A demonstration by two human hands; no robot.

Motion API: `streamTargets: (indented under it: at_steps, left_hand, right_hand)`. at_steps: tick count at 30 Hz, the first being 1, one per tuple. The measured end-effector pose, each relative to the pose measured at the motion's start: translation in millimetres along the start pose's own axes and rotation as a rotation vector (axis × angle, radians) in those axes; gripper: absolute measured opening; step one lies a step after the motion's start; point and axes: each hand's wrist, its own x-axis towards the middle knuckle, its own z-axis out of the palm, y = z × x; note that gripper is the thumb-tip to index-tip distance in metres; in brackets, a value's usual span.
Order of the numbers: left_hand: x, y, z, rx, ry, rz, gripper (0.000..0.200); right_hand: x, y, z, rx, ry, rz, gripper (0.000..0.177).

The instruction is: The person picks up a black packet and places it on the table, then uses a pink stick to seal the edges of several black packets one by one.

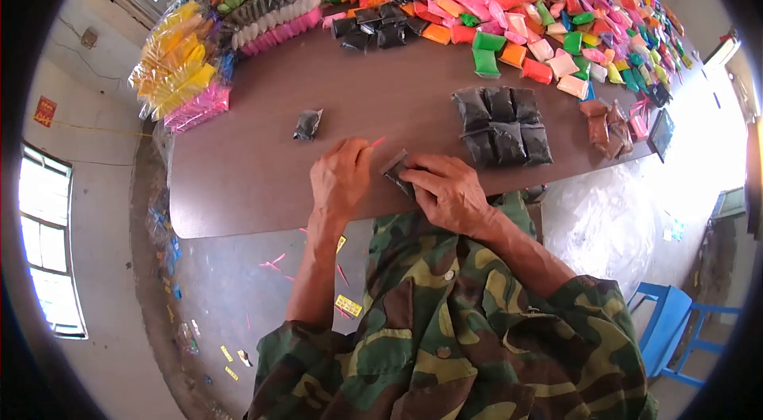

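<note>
My left hand [340, 175] is closed above the table near its front edge. A thin pink stick [378, 142] pokes out between its thumb and fingers. Close beside it, my right hand [450, 191] grips a small black packet [395, 169], which lies tilted at the table edge; its lower part is hidden under the fingers. One loose black packet [307, 124] lies farther back to the left. To the right of my right hand, several black packets [502, 127] sit together in a block of two rows.
A large heap of coloured packets [509, 15] covers the back and right of the brown table [246, 174]. Bagged rows of packets [266, 3] stand at the back left. Brown packets [608, 130] lie at right. A blue stool [666, 329] and floor scraps [348, 305] are below.
</note>
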Motion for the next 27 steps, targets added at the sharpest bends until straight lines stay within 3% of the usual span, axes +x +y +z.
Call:
streamTargets:
  at_steps: [6, 9, 15, 18, 21, 24, 27]
  left_hand:
    - [-26.4, 11.6, -15.4, -0.108, 0.003, -0.066, 0.008]
    - [-42.6, 18.6, -4.8, -0.005, 0.023, 0.068, 0.007]
    - [-44.4, 8.2, -3.0, 0.144, -0.031, -0.048, 0.003]
    - [-43.0, 6.2, -6.7, 0.024, 0.092, -0.057, 0.003]
    - [-45.7, -1.2, -8.3, -0.118, 0.095, -0.126, 0.004]
    - [-49.5, -3.7, -5.4, -0.217, 0.160, -0.184, 0.006]
    - [-49.6, 3.4, -10.0, -0.244, 0.171, -0.164, 0.008]
  right_hand:
    - [4.7, -9.3, -2.1, -0.034, -0.032, 0.024, 0.035]
    - [1.5, -5.4, 2.3, -0.036, -0.039, 0.020, 0.036]
    - [4.3, -10.9, -0.8, -0.069, -0.046, 0.045, 0.038]
    - [6.5, -14.1, -4.9, -0.100, -0.076, 0.127, 0.038]
    - [11.0, -13.0, -0.8, -0.097, 0.057, 0.116, 0.030]
    - [19.6, -16.8, -0.1, 0.127, 0.065, 0.285, 0.021]
    - [22.4, -16.7, 3.5, 0.080, 0.006, 0.376, 0.015]
